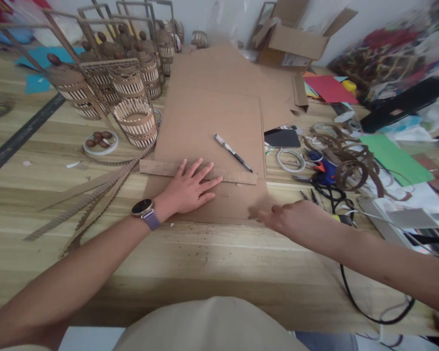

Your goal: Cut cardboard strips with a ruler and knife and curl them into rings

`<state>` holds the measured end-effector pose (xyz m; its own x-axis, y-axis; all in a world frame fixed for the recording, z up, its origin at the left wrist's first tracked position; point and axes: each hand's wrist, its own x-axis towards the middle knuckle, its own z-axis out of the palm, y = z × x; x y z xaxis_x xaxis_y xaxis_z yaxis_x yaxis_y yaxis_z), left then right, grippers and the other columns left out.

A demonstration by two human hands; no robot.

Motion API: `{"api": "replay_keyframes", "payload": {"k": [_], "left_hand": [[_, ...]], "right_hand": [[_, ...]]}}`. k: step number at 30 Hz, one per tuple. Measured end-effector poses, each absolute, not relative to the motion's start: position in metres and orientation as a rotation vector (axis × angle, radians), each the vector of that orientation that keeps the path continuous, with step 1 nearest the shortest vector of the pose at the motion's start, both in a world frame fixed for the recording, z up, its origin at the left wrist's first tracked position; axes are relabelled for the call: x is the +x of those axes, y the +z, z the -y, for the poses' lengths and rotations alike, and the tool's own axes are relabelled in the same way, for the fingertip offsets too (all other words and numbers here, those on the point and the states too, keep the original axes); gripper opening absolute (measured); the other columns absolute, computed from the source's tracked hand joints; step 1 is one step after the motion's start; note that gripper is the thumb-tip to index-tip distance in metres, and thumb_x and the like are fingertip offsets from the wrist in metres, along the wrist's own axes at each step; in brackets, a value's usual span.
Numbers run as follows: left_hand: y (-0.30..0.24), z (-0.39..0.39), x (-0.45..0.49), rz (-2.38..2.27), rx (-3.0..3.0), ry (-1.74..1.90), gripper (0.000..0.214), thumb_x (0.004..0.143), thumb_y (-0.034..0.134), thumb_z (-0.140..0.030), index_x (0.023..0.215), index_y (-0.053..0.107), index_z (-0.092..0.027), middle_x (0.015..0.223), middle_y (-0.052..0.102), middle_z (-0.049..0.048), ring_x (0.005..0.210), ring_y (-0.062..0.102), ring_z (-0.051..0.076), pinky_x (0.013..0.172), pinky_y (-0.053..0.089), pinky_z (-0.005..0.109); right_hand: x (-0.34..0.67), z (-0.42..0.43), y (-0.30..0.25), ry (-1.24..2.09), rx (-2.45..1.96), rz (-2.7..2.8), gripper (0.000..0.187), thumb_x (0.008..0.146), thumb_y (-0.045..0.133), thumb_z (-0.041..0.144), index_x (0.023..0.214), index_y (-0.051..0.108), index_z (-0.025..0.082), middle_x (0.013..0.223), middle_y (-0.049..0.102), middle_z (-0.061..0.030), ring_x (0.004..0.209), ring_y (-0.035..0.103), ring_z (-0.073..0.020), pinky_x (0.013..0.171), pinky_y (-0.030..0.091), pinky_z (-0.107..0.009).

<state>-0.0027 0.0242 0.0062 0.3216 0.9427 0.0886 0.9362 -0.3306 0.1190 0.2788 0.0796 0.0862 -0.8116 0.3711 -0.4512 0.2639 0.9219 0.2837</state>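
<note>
My left hand (190, 187) lies flat with fingers spread on a wooden ruler (237, 176) and the cardboard sheet (208, 122) under it. A watch sits on that wrist. My right hand (289, 218) is blurred by motion at the sheet's near right corner, and its fingers seem to touch the cardboard edge. A pen (233, 152) rests on the cardboard just beyond the ruler.
Several woven cardboard lanterns (131, 97) stand at the back left, with cut cardboard strips (95, 195) beside them. A small dish of beads (100, 142), a phone (282, 138), scissors and curled strips (336, 165), coloured paper (391, 156) and an open box (292, 41) crowd the table.
</note>
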Motion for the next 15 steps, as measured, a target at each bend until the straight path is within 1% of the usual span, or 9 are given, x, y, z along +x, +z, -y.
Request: {"api": "replay_keyframes", "payload": {"k": [3,6,11,15], "left_hand": [[0.006,-0.024,-0.003,-1.799,2.510,0.207,0.050,0.101,0.039,-0.051,0.148,0.042,-0.036,0.161,0.028,0.0067,0.147,0.021,0.038,0.115,0.012,0.067],[0.006,-0.024,-0.003,-1.800,2.514,0.194,0.050,0.100,0.039,-0.051,0.148,0.041,-0.036,0.161,0.028,0.0068,0.147,0.021,0.038,0.114,0.012,0.068],[0.006,-0.025,-0.003,-1.797,2.532,0.170,0.051,0.101,0.040,-0.050,0.149,0.041,-0.034,0.161,0.028,0.0094,0.147,0.021,0.040,0.114,0.013,0.068],[0.004,-0.024,-0.004,-1.804,2.542,0.184,0.050,0.101,0.039,-0.051,0.149,0.041,-0.035,0.162,0.027,0.0081,0.148,0.020,0.039,0.114,0.012,0.067]], "right_hand": [[0.287,-0.083,0.083,0.322,0.426,-2.589,0.049,0.081,0.049,0.000,0.122,0.056,0.025,0.064,0.065,0.0019,0.048,0.057,-0.0113,0.047,0.015,-0.026],[0.291,-0.084,0.082,0.340,0.417,-2.580,0.051,0.079,0.048,-0.002,0.122,0.056,0.024,0.063,0.065,0.0010,0.049,0.058,-0.0124,0.047,0.015,-0.027],[0.293,-0.084,0.084,0.309,0.450,-2.554,0.051,0.081,0.049,-0.002,0.124,0.056,0.024,0.065,0.066,0.0001,0.050,0.058,-0.0132,0.047,0.015,-0.028],[0.296,-0.085,0.084,0.290,0.478,-2.528,0.050,0.084,0.049,0.000,0.125,0.058,0.026,0.068,0.068,-0.0009,0.051,0.057,-0.0131,0.049,0.017,-0.028]]}}
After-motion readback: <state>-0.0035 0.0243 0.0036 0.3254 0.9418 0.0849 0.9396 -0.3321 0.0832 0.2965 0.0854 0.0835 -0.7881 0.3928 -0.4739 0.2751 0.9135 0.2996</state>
